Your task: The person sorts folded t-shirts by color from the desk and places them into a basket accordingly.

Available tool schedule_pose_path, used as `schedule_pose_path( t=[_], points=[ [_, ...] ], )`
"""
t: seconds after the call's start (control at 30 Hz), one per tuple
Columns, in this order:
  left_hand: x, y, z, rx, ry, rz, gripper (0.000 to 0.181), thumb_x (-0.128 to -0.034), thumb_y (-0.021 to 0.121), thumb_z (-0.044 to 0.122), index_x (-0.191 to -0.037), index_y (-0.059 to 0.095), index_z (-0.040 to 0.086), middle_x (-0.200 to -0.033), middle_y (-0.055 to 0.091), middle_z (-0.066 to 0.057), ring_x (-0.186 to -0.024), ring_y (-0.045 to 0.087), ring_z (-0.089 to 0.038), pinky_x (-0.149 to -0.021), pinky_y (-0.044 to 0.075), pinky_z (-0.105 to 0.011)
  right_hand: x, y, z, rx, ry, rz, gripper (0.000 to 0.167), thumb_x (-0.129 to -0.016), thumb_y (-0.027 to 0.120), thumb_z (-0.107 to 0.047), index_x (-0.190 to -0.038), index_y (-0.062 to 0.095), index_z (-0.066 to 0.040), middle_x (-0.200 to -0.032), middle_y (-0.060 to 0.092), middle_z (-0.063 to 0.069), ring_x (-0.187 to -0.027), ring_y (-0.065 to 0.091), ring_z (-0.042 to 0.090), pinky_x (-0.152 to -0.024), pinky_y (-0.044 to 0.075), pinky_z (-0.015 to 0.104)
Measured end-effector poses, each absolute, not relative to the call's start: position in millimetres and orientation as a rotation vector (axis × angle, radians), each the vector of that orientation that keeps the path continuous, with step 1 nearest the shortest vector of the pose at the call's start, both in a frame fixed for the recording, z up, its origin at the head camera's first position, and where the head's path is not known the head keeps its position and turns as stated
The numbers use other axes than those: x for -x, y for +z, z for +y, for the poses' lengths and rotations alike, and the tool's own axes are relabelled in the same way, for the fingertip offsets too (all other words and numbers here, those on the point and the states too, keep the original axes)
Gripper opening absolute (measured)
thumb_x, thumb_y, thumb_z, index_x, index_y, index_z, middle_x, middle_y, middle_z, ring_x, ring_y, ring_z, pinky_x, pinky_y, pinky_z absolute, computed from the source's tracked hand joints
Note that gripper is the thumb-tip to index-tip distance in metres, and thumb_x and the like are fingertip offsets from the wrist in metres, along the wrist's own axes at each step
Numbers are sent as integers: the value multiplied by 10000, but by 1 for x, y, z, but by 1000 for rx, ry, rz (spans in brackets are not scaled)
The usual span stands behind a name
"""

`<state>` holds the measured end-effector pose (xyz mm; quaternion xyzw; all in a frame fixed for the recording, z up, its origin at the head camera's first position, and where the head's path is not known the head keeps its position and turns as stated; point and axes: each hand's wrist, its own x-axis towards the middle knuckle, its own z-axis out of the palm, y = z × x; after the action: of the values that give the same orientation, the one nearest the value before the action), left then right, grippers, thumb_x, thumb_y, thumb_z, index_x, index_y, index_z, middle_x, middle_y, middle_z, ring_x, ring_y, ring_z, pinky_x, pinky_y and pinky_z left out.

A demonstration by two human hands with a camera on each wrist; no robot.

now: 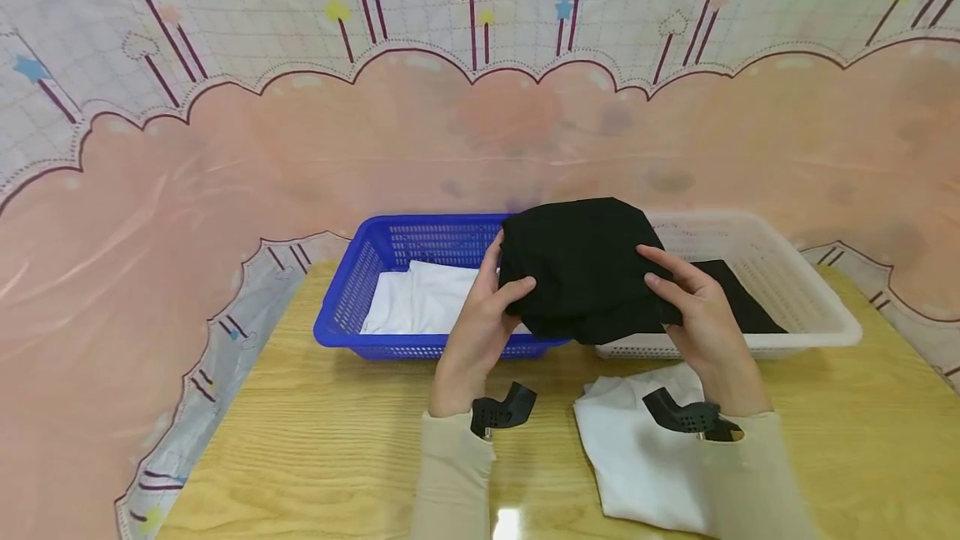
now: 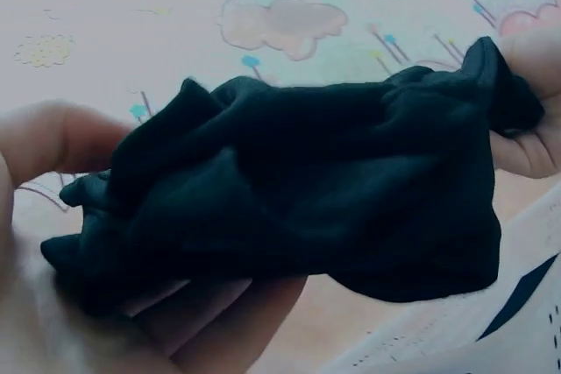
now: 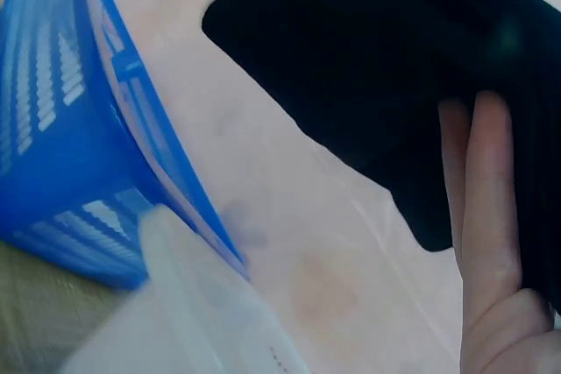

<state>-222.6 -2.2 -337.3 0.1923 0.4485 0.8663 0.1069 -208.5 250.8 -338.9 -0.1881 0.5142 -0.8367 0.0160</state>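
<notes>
A folded black cloth (image 1: 581,269) is held up in the air between both hands, above the inner ends of two baskets. The left hand (image 1: 480,327) grips its left end, thumb on the near face and other fingers behind or beneath. At the right end, the right hand (image 1: 705,319) pinches it between thumb and fingers. Loose folds and a drooping lower edge show on the cloth (image 2: 307,181) in the left wrist view. Two fingers (image 3: 491,190) of the right hand lie along the fabric in the right wrist view.
Folded white cloth (image 1: 420,298) lies in the blue basket (image 1: 341,290) at left. Another black cloth (image 1: 738,298) lies in the white basket (image 1: 817,298) at right. A white cloth (image 1: 637,457) rests on the wooden table (image 1: 322,440), partly under the right forearm. A patterned curtain (image 1: 375,140) hangs behind.
</notes>
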Motion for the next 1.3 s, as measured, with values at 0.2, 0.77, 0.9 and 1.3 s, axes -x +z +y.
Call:
schedule_pose_path(
  t=[0.2, 0.77, 0.9, 1.3],
  points=[
    [222, -342, 9, -721, 2387, 1361, 828, -862, 479, -20, -1406, 3, 384, -1449, 128, 66, -1207, 380, -291, -891, 402, -447, 209, -343, 266, 554, -2660, 1557, 398, -923, 396, 46, -1319, 409, 3, -1178, 525, 88, -879, 623, 197, -661, 510, 253],
    [212, -342, 49, -447, 2543, 1709, 540, -846, 428, -84, -1262, 195, 170, -1289, 397, -72, -1093, 478, -228, -918, 399, -358, 214, -359, 289, 617, -2705, 1695, 245, -898, 402, 104, -1052, 581, 41, -1020, 515, 101, -812, 617, 189, -652, 512, 251],
    [214, -348, 54, -427, 2559, 1754, 434, -835, 402, -111, -1136, 199, 127, -1269, 384, -85, -1064, 476, -232, -917, 395, -357, 216, -363, 289, 398, -2492, 2248, 185, -853, 559, 15, -1035, 593, 24, -1044, 499, 61, -917, 524, 132, -724, 454, 171],
    [234, -379, 63, -720, 2217, 2398, 268, -837, 428, -51, -953, 525, 170, -1126, 454, 37, -1074, 422, -118, -831, 396, -295, 224, -374, 294, 46, -1706, 2976, 240, -875, 577, -254, -1080, 622, -138, -1121, 507, 3, -936, 425, 118, -715, 374, 185]
  ],
)
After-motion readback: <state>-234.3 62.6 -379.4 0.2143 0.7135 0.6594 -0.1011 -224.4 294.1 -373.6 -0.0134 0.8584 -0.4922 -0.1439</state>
